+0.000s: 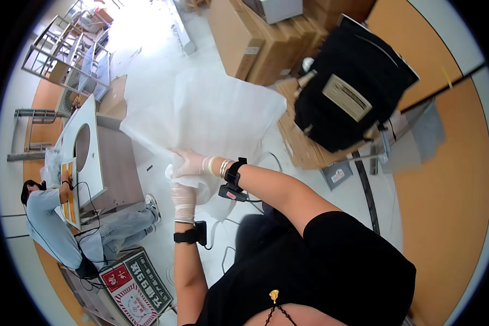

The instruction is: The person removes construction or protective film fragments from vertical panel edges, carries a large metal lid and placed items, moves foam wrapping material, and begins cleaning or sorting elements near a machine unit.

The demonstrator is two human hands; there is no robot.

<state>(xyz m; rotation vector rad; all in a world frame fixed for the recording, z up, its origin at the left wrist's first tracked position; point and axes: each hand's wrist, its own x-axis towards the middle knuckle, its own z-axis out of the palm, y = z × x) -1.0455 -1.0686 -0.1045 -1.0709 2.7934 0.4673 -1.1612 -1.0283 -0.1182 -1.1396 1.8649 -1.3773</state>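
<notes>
A large, thin, translucent white sheet (224,110), perhaps packing foam or plastic film, spreads out in front of me above the pale floor. Its near edge is gathered between my two hands, both in thin whitish gloves. My right hand (190,163) grips the bunched edge from above, with its fingers pointing left. Just below it, my left hand (184,197) holds the same bunched part, and its fingertips are hidden by the folds. Black straps with small devices and cables circle both wrists. A loose flap of the sheet hangs down beside my right wrist.
Flat cardboard boxes (244,45) lean at the back. A black backpack (350,85) stands right, over cardboard (297,138). At left, a seated person (53,216) works at a white panel with an oval hole (93,150). A printed sign box (136,287) sits lower left. Cables cross the floor.
</notes>
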